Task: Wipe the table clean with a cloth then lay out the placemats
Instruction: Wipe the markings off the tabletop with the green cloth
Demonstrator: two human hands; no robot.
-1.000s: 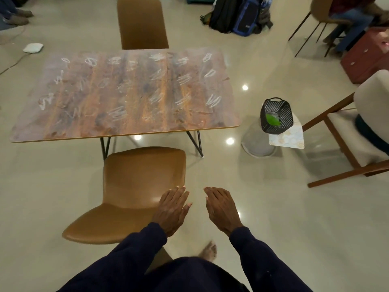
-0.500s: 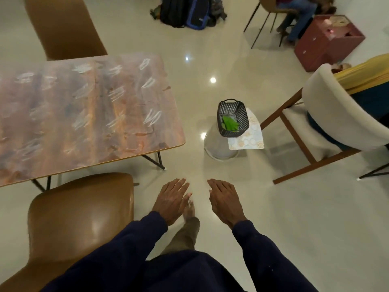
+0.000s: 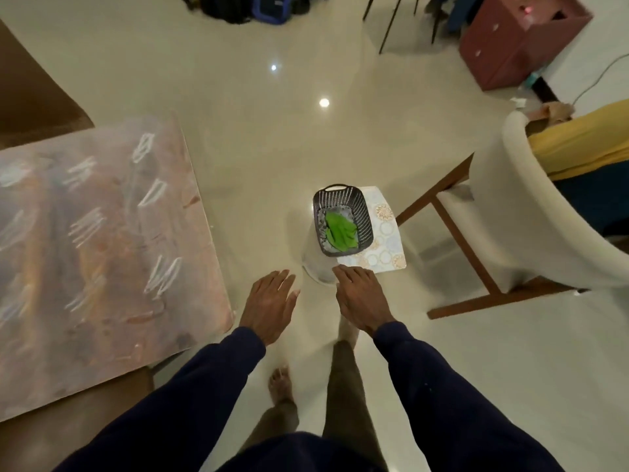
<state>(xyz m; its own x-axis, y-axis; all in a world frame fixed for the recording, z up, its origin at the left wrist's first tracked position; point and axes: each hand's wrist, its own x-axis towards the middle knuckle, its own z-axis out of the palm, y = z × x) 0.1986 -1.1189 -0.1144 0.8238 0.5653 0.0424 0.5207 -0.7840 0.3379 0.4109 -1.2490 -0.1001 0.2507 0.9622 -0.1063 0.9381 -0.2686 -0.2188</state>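
While both hands hang palm-down over the floor, neither holds anything: left hand [image 3: 270, 306] flat with fingers spread loosely, right hand [image 3: 362, 299] flat too, fingers extended and close together

Landmark = dark plastic basket [image 3: 366, 212]:
- green cloth [image 3: 340, 231] lies crumpled inside the basket, on its bottom, with something pale under it that I can't identify
- basket sits on a patterned placemat [image 3: 388, 240] (pale, circle motifs); mat sticks out past the basket on the right and near sides; can't tell if it's one mat or a stack
- mat and basket rest on a pale round stand [image 3: 315, 264], mostly hidden beneath them
- right hand's fingertips [image 3: 340, 269] are just short of the basket's near end, at the mat's near edge; contact unclear
- left hand is near the basket, on its near-left side, apart from it
- table [image 3: 102, 267] is well left of the basket; wood-grain top covered in white scribble marks
- wooden-framed chair with cream upholstery [image 3: 493, 212] is just right of the basket, yellow and blue fabric on its seat
- dark red cabinet [image 3: 520, 39] and bags [image 3: 252, 5] are far beyond the basket

Dark blue sleeves on both arms; bare foot [image 3: 280, 386] on the glossy tile floor, nearer than the basket. Frame is motion-blurred
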